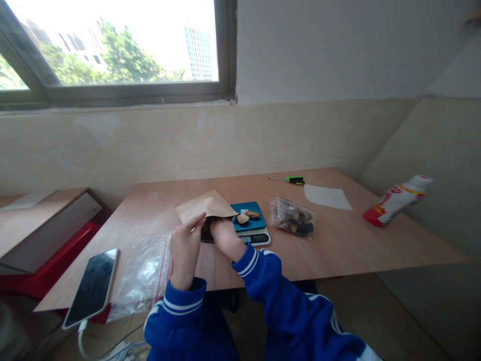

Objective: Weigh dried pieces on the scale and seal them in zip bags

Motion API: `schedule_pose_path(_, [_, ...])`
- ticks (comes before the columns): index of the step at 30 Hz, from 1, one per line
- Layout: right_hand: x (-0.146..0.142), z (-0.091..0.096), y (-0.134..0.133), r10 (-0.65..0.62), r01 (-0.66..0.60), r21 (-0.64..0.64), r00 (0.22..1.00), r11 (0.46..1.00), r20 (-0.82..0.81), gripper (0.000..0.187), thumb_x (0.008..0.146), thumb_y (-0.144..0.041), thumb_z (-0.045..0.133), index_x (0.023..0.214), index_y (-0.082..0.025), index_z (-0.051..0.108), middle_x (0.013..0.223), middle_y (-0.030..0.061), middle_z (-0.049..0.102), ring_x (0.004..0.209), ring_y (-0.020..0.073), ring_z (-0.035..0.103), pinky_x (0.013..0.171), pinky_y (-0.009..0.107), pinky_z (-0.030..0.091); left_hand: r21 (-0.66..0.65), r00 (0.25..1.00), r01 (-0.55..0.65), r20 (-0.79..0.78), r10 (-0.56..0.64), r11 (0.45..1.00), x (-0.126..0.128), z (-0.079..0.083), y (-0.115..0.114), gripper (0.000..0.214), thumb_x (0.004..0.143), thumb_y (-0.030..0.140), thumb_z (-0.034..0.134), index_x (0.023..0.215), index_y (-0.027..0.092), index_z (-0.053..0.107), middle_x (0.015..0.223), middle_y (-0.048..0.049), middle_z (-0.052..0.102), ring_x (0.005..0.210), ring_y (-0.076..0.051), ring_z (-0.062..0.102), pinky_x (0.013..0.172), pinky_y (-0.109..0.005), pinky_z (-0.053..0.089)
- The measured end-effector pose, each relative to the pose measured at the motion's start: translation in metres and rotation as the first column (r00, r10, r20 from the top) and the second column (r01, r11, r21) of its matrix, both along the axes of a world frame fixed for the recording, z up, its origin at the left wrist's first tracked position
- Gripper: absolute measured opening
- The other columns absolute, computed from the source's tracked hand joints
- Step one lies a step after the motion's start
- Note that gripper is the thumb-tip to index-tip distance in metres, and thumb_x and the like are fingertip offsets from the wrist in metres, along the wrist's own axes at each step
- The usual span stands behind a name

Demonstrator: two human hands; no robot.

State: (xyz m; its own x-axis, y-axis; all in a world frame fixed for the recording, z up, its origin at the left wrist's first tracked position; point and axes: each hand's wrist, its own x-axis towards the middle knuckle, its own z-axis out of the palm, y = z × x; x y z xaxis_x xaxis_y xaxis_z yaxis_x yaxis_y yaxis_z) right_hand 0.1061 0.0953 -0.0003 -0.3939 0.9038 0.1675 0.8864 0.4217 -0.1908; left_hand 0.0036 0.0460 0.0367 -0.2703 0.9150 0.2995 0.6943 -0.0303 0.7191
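A brown paper bag [205, 206] lies with its mouth toward me, the upper edge lifted. My left hand [186, 245] pinches that edge between thumb and fingers. My right hand [225, 236] reaches into the mouth of the bag; its fingers are hidden inside, so what they hold does not show. Just right of the bag is a kitchen scale [259, 237] with a blue top and a small display. On the scale lie a few brown pieces [242, 218] that look like dried mushrooms. Beside it sits a clear zip bag [295, 218] filled with similar dark pieces.
Clear plastic zip bags [145, 271] lie flat at the left. A phone [92, 286] with a plugged-in cable overhangs the table's left edge. Toward the back right are a screwdriver [295, 180], a white paper sheet [327, 196] and a red-and-white bottle [396, 201].
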Motion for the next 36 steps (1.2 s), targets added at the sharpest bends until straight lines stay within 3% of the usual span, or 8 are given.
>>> schedule_pose_path(7, [0.004,0.002,-0.005,0.011,-0.012,0.043,1.000,0.999,0.021,0.036,0.087,0.001,0.043,0.119,0.001,0.061,0.122,0.0264,0.062,0.116,0.0339,0.059,0.103,0.044,0.043,0.000,1.000,0.003,-0.011,-0.003,1.000,0.000,0.000,-0.001,0.025,0.086,0.031,0.058,0.105,0.028,0.074,0.094,-0.0053,0.077,0.084,-0.023,0.071,0.071,-0.030,0.051])
schedule_pose_path(10, [0.009,0.011,-0.014,0.049,-0.051,0.074,0.998,0.996,0.033,0.035,0.089,0.000,0.044,0.120,-0.002,0.059,0.124,0.0235,0.062,0.118,0.0305,0.058,0.104,0.043,0.042,-0.023,0.998,-0.048,-0.039,0.048,0.999,-0.002,0.004,-0.001,0.026,0.086,0.032,0.057,0.105,0.029,0.074,0.092,-0.0060,0.077,0.085,-0.024,0.071,0.069,-0.030,0.050])
schedule_pose_path(19, [0.033,0.043,-0.039,0.175,-0.175,0.119,0.985,0.977,0.016,0.011,0.089,-0.014,0.058,0.099,-0.009,0.063,0.095,0.0139,0.070,0.094,0.0262,0.066,0.082,0.036,0.052,-0.038,0.995,-0.098,-0.030,0.097,0.994,-0.007,0.015,-0.003,0.027,0.086,0.032,0.056,0.105,0.030,0.074,0.097,-0.0056,0.076,0.090,-0.026,0.070,0.073,-0.031,0.049])
schedule_pose_path(24, [0.047,0.057,-0.041,0.268,-0.236,0.158,0.937,0.959,-0.226,0.006,0.088,-0.018,0.061,0.090,-0.013,0.064,0.091,0.0085,0.070,0.089,0.0220,0.065,0.080,0.032,0.049,-0.019,0.994,-0.106,-0.022,0.106,0.994,-0.012,0.017,-0.001,0.028,0.085,0.033,0.055,0.106,0.029,0.074,0.098,-0.0059,0.076,0.091,-0.026,0.070,0.074,-0.031,0.049])
schedule_pose_path(28, [0.075,0.063,-0.038,0.313,-0.268,0.163,0.791,0.950,-0.526,0.008,0.087,-0.024,0.064,0.091,-0.018,0.066,0.090,0.0022,0.071,0.084,0.0164,0.066,0.076,0.025,0.048,-0.029,0.992,-0.122,-0.030,0.121,0.992,-0.017,0.018,0.000,0.028,0.086,0.034,0.055,0.106,0.030,0.074,0.098,-0.0055,0.076,0.091,-0.026,0.070,0.073,-0.032,0.049])
schedule_pose_path(30, [0.096,0.063,-0.031,0.261,-0.178,0.193,0.733,0.965,-0.629,0.013,0.086,-0.030,0.064,0.093,-0.019,0.067,0.091,0.0014,0.072,0.085,0.0160,0.067,0.076,0.025,0.048,-0.027,0.991,-0.128,-0.035,0.127,0.991,-0.019,0.018,0.000,0.028,0.086,0.035,0.055,0.106,0.031,0.074,0.097,-0.0052,0.076,0.091,-0.026,0.070,0.072,-0.032,0.048])
schedule_pose_path(32, [0.119,0.056,-0.016,0.159,-0.005,0.229,0.734,0.973,-0.660,0.018,0.087,-0.034,0.062,0.095,-0.019,0.066,0.094,0.0026,0.072,0.090,0.0175,0.067,0.079,0.027,0.048,-0.022,0.991,-0.132,-0.030,0.132,0.991,-0.020,0.017,-0.001,0.028,0.086,0.036,0.055,0.106,0.032,0.074,0.098,-0.0047,0.076,0.090,-0.026,0.070,0.072,-0.032,0.048])
schedule_pose_path(36, [0.147,0.025,0.025,-0.126,0.208,0.153,0.898,0.966,-0.423,0.014,0.091,-0.025,0.056,0.096,-0.016,0.065,0.099,0.0074,0.071,0.093,0.0197,0.065,0.081,0.029,0.047,-0.022,0.989,-0.139,-0.042,0.138,0.990,-0.016,0.017,-0.002,0.027,0.086,0.036,0.056,0.106,0.032,0.074,0.096,-0.0048,0.077,0.090,-0.027,0.070,0.070,-0.031,0.047])
